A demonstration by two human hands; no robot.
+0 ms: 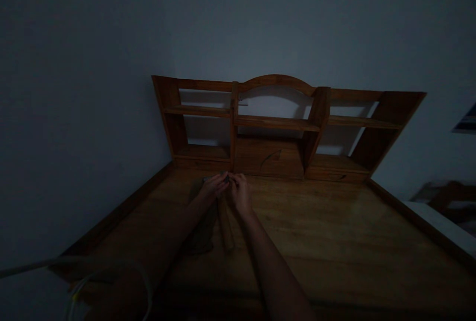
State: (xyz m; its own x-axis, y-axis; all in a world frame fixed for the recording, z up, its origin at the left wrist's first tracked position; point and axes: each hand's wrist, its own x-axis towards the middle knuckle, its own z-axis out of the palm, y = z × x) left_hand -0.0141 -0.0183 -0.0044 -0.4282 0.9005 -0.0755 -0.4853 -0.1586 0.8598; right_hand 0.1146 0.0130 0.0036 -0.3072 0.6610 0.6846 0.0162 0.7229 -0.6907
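Note:
Both hands are close together over the wooden surface, near the foot of the shelf unit. My left hand [214, 185] has its fingers closed on a small dark object [226, 179], too dim to name. Beside it, my right hand [240, 189] pinches at the same spot, its fingertips close to that object. Beneath the hands a long wooden handle [225, 227] lies on the surface, its upper end hidden by them. A dark cloth-like thing [203, 237] lies left of the handle, partly behind my left forearm.
A wooden shelf unit [277, 123] stands against the wall at the back of the wooden surface [327, 232]. Raised edges run along both sides. A pale cable [100, 260] loops at the lower left. At the right is a white surface [439, 219].

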